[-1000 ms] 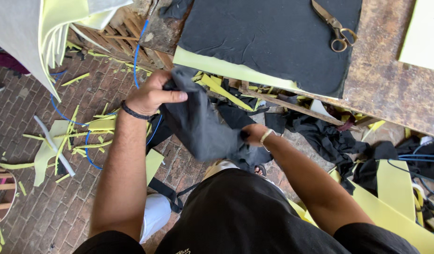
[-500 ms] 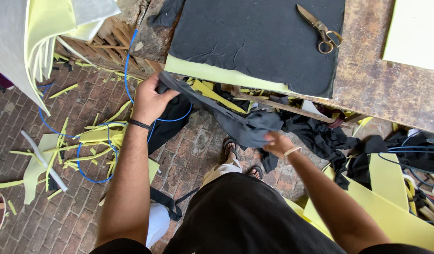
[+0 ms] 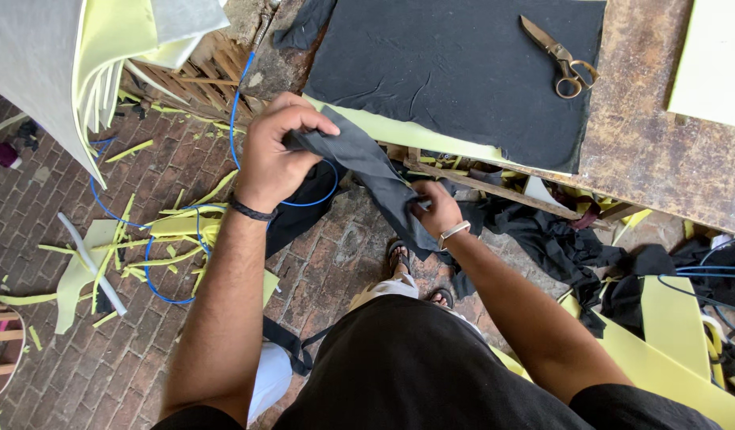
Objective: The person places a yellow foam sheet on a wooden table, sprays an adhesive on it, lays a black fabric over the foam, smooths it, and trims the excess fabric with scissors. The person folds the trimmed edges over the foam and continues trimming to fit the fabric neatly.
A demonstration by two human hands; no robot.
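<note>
A strip of dark grey cloth (image 3: 367,171) is stretched between both my hands, just below the table edge. My left hand (image 3: 276,151) pinches its upper end; a black band circles that wrist. My right hand (image 3: 435,209), with a light wristband, grips the lower end. On the wooden table (image 3: 662,151) lies a large black fabric sheet (image 3: 455,72) over a yellow foam layer (image 3: 415,135). Metal scissors (image 3: 560,57) rest on the black sheet at its right side.
The brick floor (image 3: 73,358) is littered with yellow foam scraps (image 3: 168,231) and a blue cable (image 3: 156,263). Black cloth offcuts (image 3: 559,239) hang under the table. Grey and yellow foam sheets (image 3: 73,64) stand at top left. More yellow foam (image 3: 670,318) lies at right.
The bunched cloth has been pulled out into a taut strip. My left hand rose toward the table edge and my right hand shifted up along the cloth. The view moved closer to the table.
</note>
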